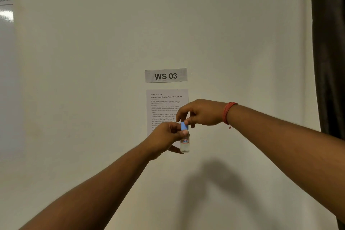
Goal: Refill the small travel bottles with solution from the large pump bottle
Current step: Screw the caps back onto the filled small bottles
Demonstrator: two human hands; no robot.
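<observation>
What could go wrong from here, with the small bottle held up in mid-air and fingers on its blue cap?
1. The left hand grips the small bottle in the air with no surface visible beneath, so a slip would likely mean a drop.
2. The right hand pinches the blue cap with fingertips only; once loose it could fall.
3. The bottle seems to hold liquid, so tilting it uncapped might spill.

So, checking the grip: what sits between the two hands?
In the head view, the small bottle's blue cap: right hand pinches it, left hand grips the clear travel bottle.
</observation>
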